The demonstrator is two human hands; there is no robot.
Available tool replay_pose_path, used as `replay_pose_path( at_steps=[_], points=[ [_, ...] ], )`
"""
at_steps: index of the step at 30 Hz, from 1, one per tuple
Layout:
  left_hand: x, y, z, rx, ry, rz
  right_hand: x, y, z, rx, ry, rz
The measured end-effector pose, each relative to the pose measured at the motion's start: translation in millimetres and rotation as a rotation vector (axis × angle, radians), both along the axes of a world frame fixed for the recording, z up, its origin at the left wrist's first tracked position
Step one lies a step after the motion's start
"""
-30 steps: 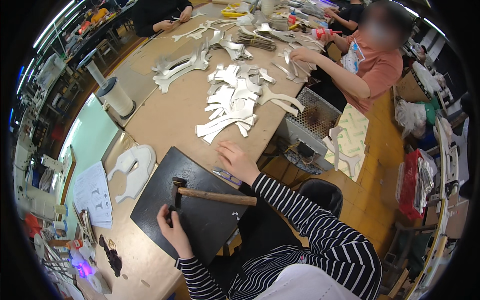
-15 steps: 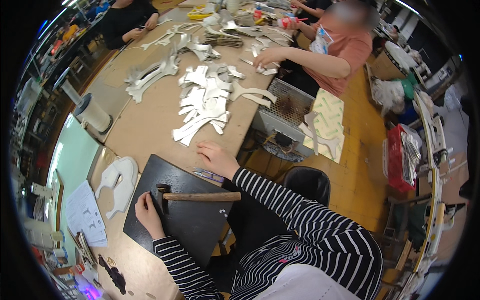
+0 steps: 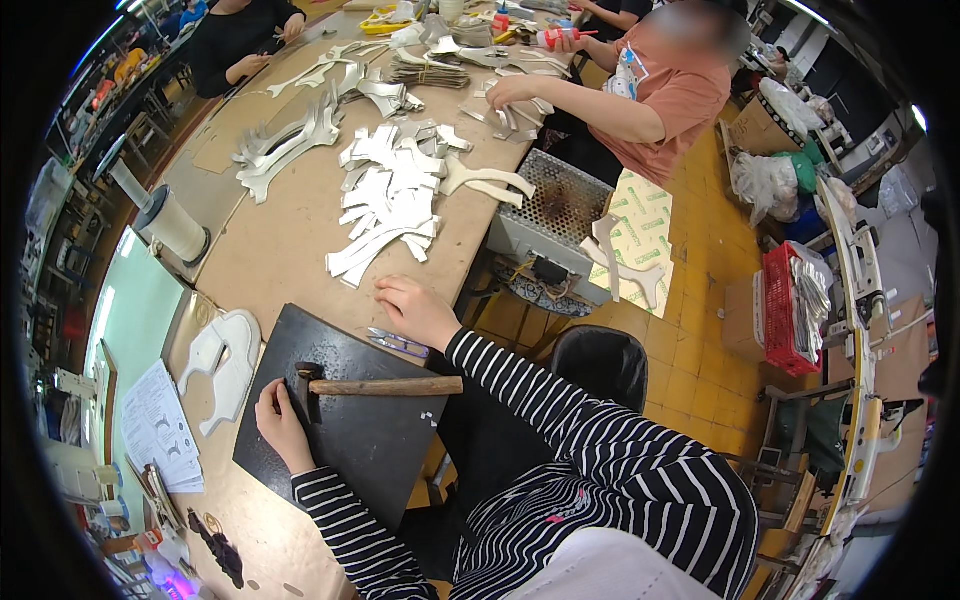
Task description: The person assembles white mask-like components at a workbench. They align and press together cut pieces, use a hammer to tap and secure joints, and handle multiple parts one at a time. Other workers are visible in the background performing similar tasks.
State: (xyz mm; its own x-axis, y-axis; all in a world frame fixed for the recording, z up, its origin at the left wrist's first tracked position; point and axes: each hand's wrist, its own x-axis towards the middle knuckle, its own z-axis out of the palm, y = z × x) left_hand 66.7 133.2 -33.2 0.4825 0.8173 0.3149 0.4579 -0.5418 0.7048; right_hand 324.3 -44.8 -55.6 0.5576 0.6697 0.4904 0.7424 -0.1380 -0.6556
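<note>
— Gripping anything with left hand (image 3: 284, 425)?
— Cannot tell; curled on black board (image 3: 365, 440) beside hammer (image 3: 385, 386)
— And with right hand (image 3: 418, 315)?
— Loosely spread near white pieces (image 3: 390, 190); apparently at rest, calls for short forward reach to fetch one

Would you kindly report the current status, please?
Left hand at black board, beside hammer. Right hand between snips and white pieces. Hammer lying on board, small white scraps nearby.

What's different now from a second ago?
The left hand has moved forward and left on the black mat, toward its left edge. The camera view shifted too. The hammer, purple-handled snips and pile of white pieces stayed put; the right hand barely moved.
</note>
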Motion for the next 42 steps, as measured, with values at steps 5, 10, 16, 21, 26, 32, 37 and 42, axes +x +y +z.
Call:
replay_pose_path(
  at_steps=[5, 10, 16, 21, 26, 32, 37, 42],
  points=[
    [1, 1, -1, 0.005, -0.017, -0.005, 1, 0, -1, -0.014, 0.007, -0.002],
    [1, -1, 1, -0.006, -0.019, -0.005, 0, 1, -2, -0.008, 0.021, 0.002],
    [2, -1, 2, -0.015, -0.009, 0.005, 2, -1, -2, -0.008, -0.001, -0.001],
    [1, -1, 1, -0.012, -0.012, -0.002, -1, -3, 10, -0.039, 0.065, -0.006],
    [0, 0, 2, -0.028, -0.014, -0.007, 36, -83, 28, 0.178, -0.179, -0.629],
    [-1, 1, 1, -0.024, 0.004, -0.013, 101, -264, 14, -0.615, 0.039, -1.214],
    [0, 2, -2, 0.011, 0.001, -0.014, 118, -313, 8, -0.645, 0.185, -1.153],
    [-1, 1, -1, -0.005, 0.005, -0.013, 130, -314, 9, -0.762, 0.253, -1.099]
  ],
)
